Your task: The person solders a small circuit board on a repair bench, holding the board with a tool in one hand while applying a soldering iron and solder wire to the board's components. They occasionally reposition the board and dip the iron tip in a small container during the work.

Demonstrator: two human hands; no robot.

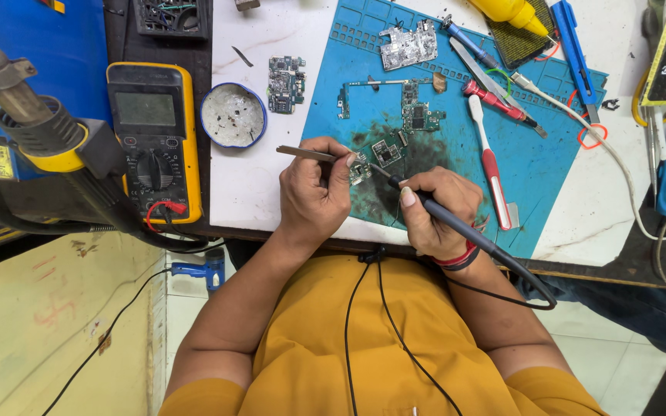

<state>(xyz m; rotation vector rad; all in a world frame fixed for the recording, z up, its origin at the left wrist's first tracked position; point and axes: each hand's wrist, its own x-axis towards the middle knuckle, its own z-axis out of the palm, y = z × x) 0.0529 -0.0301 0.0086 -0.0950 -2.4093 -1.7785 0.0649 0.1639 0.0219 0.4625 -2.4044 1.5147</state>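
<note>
Circuit board (361,168), a small one, lies near the front edge of the blue work mat (549,169), on a dark, sooty patch of it, just beside a second small board (386,149). The left hand (314,192) is closed around a pair of tweezers (306,153), whose tips reach to the board's edge, apparently to pin it flat so it does not slide. The right hand (433,212) grips a soldering iron (425,204) like a pen, low on the handle for fine control, its tip resting at the board from the right. The iron's cable (518,285) loops back off the table edge, clear of the work.

Both wrists sit on the table (256,177), which looks like a way to steady the hands. Spare boards (418,115) lie farther up the mat, out of the way, with a red-handled toothbrush (489,158) and a red pen-like tool (499,102) to the right, within easy reach. Left of the mat stand a round tin (233,115) and a yellow multimeter (152,139). A hot-air tool (32,123) hangs at far left.
</note>
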